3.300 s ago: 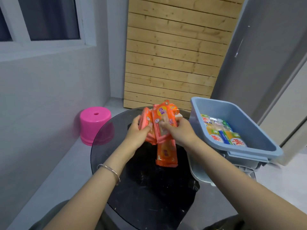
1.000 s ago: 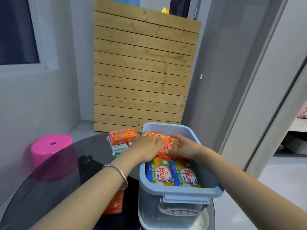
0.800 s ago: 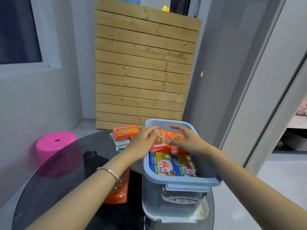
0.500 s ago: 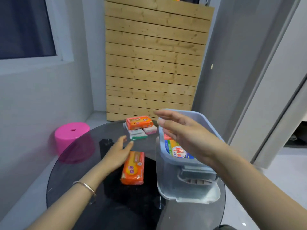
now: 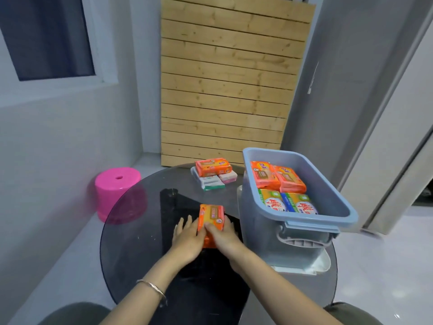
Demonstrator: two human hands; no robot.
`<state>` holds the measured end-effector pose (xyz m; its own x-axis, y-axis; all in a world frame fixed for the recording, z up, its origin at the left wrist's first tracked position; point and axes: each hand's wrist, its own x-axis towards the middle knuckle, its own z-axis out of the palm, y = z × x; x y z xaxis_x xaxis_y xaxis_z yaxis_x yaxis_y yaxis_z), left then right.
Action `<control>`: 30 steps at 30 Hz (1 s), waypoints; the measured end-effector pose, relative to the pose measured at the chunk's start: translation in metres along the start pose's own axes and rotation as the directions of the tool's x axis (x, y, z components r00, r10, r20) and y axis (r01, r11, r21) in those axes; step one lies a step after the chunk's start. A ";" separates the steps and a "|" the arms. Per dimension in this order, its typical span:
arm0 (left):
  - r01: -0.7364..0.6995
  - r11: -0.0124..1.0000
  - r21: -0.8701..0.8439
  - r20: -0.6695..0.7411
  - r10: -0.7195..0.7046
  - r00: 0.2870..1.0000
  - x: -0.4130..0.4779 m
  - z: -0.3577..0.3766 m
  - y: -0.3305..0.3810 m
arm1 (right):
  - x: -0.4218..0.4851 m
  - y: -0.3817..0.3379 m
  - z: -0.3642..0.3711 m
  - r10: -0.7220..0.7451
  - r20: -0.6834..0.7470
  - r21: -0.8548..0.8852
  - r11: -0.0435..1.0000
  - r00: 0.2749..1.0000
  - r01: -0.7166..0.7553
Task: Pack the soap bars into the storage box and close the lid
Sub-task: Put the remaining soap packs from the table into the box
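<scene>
- We see both hands meeting at an orange soap pack (image 5: 211,215) that lies on the round glass surface (image 5: 131,231), just left of the box (image 5: 328,198).
- The left hand (image 5: 187,240) lies against the pack's left edge, fingers stretched forward and flat; whether its grip has closed on the pack we cannot tell.
- The right hand (image 5: 223,235) covers the pack's near end, thumb on top and fingers down the right side, so its grip holds the pack.
- A bracelet (image 5: 153,287) sits on the left wrist.
- The blue box stands open at the right edge of the surface, on a pale lid (image 5: 321,266) that lies under it.
- Inside, two orange bars (image 5: 277,177) lie side by side at the far end, and two green-and-blue bars (image 5: 289,202) at the near end.
- At the far side of the surface, a small stack (image 5: 214,174) waits: an orange bar on top of pale ones.
- A pink stool (image 5: 117,186) stands on the floor to the left, and a wooden panel (image 5: 229,83) leans against the wall behind.
</scene>
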<state>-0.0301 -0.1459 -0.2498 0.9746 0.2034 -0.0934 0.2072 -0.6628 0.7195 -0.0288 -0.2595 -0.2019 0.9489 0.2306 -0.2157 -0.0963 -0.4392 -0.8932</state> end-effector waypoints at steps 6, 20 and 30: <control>-0.388 0.685 -0.617 -0.377 0.175 0.909 -0.026 -0.021 0.036 | -0.015 -0.029 -0.005 -0.225 0.067 0.354 0.916 0.972 0.188; -0.500 0.526 -0.688 -0.236 0.490 0.840 -0.039 -0.055 0.157 | -0.025 -0.100 -0.169 -0.390 -0.022 0.305 0.874 0.920 0.378; -0.215 0.605 -0.767 0.024 0.362 0.932 -0.008 -0.017 0.146 | 0.004 -0.043 -0.197 -0.011 0.036 0.162 0.987 0.999 0.005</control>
<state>-0.0086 -0.2323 -0.1325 0.9853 -0.0672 0.1568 -0.1490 0.1081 0.9829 0.0381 -0.4105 -0.0866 0.9383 0.2665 -0.2204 -0.1394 -0.2919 -0.9462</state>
